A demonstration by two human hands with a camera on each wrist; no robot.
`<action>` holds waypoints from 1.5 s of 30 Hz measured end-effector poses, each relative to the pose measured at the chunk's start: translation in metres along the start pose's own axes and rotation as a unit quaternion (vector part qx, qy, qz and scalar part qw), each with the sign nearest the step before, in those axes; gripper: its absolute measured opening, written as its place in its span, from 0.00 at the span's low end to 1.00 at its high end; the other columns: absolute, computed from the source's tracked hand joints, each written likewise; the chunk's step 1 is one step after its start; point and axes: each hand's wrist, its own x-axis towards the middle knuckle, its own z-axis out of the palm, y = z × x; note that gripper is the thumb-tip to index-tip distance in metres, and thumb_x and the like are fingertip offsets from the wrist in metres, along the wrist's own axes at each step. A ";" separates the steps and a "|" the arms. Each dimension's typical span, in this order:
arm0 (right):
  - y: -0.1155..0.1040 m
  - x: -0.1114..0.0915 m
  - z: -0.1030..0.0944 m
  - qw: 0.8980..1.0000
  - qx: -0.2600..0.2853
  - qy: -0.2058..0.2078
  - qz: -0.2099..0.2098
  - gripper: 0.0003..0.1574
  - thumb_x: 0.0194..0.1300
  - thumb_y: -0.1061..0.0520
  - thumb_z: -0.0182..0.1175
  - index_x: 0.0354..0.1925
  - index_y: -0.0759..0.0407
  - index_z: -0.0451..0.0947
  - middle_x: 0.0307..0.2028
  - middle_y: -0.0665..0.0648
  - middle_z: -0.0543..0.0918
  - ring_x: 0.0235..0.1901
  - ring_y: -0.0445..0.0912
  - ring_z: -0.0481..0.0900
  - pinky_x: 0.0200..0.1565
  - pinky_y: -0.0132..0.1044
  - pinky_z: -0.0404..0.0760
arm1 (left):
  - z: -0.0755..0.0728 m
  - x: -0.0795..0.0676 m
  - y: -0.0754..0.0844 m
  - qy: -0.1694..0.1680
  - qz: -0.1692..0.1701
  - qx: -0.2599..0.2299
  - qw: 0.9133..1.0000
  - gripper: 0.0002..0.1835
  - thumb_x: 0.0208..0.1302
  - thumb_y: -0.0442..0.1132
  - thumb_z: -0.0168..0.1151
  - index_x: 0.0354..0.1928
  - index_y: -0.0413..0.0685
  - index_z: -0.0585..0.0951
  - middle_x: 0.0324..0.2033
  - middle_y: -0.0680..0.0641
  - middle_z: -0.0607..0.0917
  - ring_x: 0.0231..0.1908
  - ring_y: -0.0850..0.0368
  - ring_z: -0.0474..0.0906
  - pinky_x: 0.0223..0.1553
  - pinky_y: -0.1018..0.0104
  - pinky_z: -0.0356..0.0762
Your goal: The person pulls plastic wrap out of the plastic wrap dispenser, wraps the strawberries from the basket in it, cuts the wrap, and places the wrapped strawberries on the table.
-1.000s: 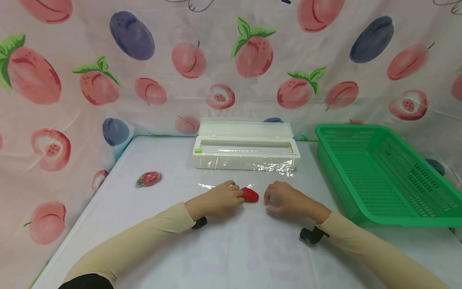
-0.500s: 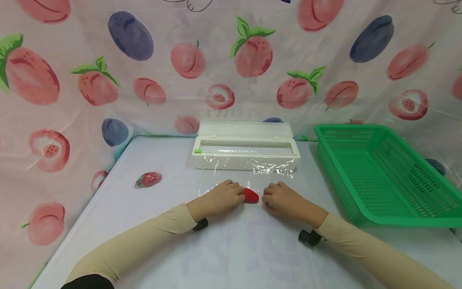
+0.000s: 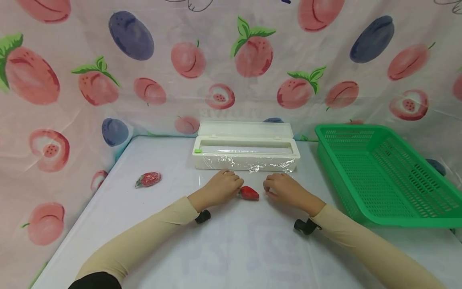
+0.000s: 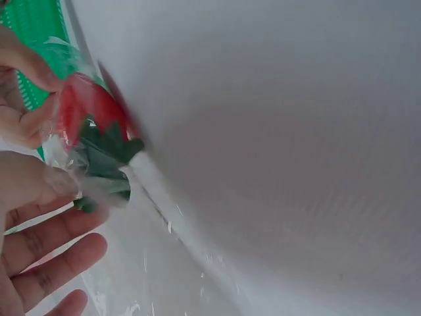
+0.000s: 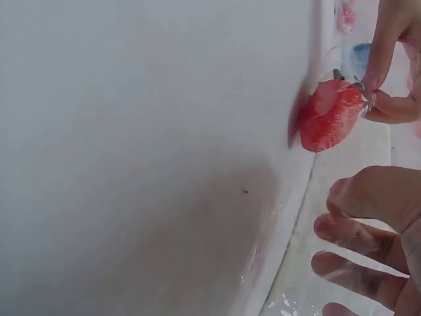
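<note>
Strawberry (image 3: pixel 249 193) in clear film (image 4: pixel 100 187) lies beyond faint, unreadable tablecloth marks (image 3: pixel 283 257).

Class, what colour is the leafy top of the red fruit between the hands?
The leafy top is dark green, clearest in the left wrist view.
</note>
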 end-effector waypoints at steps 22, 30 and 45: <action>0.007 0.014 -0.003 0.987 -0.154 0.029 0.034 0.12 0.55 0.52 0.67 0.32 0.58 0.79 0.29 0.55 0.83 0.32 0.50 0.80 0.32 0.41 0.76 | 0.004 0.013 -0.006 -0.037 0.059 0.035 0.997 0.16 0.60 0.36 0.61 0.50 0.60 0.78 0.38 0.53 0.85 0.43 0.57 0.80 0.56 0.61 0.70; -0.001 0.020 -0.011 0.998 -0.024 0.065 -0.011 0.07 0.54 0.56 0.67 0.32 0.57 0.81 0.29 0.53 0.82 0.32 0.47 0.80 0.36 0.40 0.79 | 0.009 0.014 -0.012 -0.047 0.043 -0.002 0.998 0.16 0.59 0.37 0.62 0.50 0.60 0.79 0.38 0.55 0.86 0.43 0.58 0.80 0.56 0.59 0.70; -0.010 0.043 0.002 0.970 0.201 -0.118 0.067 0.18 0.56 0.55 0.66 0.45 0.61 0.81 0.36 0.52 0.85 0.33 0.39 0.79 0.37 0.30 0.78 | -0.001 0.006 -0.018 -0.036 0.039 -0.004 0.999 0.22 0.55 0.32 0.64 0.52 0.60 0.78 0.40 0.55 0.85 0.46 0.58 0.80 0.58 0.61 0.69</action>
